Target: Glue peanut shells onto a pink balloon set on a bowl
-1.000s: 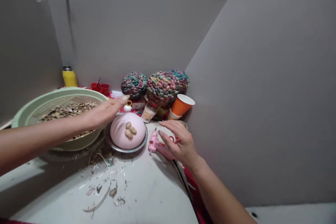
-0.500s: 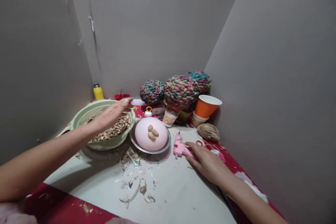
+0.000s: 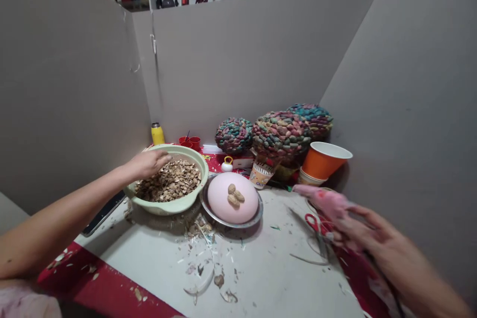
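My left hand (image 3: 151, 163) hangs over the left part of the green basin (image 3: 164, 207), just above the shells (image 3: 177, 181); its fingers are loosely extended and nothing shows in them. On the right, my right hand (image 3: 372, 233) is wrapped round the handle of a pink glue gun (image 3: 330, 202), raised off the table with its nozzle pointing left. Both are blurred. Between the hands, a pink dome (image 3: 219, 198) rests in a metal dish (image 3: 260, 214), with several peanuts (image 3: 234, 196) clustered on top.
Scissors with red handles (image 3: 313, 221) lie below the glue gun. Behind stand textured multicoloured balls (image 3: 281, 134), an orange cup (image 3: 322, 161), a patterned paper cup (image 3: 261, 174) and a yellow bottle (image 3: 157, 134). Scraps (image 3: 219, 280) litter the white table surface (image 3: 276, 268). A phone-like dark object (image 3: 106, 213) lies left.
My right hand has taken hold of the glue gun and lifted it off the table to the right. My left hand has lowered towards the shells. The view has shifted.
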`<state>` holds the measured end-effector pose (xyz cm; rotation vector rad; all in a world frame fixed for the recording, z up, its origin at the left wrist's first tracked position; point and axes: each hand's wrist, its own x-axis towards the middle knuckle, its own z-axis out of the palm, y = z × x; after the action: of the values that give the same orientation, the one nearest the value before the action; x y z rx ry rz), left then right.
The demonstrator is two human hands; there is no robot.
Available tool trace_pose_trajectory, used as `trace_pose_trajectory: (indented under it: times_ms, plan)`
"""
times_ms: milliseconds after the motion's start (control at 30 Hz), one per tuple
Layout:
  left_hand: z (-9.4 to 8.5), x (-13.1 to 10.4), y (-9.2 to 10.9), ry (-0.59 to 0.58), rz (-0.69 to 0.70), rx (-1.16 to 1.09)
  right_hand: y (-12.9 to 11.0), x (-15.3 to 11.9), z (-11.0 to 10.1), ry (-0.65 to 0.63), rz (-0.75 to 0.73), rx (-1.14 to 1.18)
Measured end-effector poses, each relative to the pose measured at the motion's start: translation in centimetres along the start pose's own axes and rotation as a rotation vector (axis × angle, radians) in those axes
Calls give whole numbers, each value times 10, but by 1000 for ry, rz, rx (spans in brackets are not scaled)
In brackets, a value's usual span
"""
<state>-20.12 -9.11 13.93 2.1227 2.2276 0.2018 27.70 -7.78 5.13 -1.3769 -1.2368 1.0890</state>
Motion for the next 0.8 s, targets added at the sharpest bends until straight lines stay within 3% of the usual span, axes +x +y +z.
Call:
trace_pose_trajectory:
  times_ms: [67,133,333,467,633,700,800]
  plan:
    - [8,6,-9,-76,-67,61,-13,-9,0,25,39,318]
    - [17,12,-17,-139,-100,50,-19,-15,5,3,61,461]
    - [28,20,-11,-268,-66,-186,-18,-18,36,-241,23,416]
    - [16,15,7,-286,-32,-432,-17,-12,51,-327,-51,451]
    - [1,8,16,-252,18,-899,12,-4,58,-360,-63,400]
    - [1,3,19,-249,100,-810,24,-2,57,-362,-47,335]
    - [10,-9,29,-328,333,-482,32,0,54,-339,-31,255]
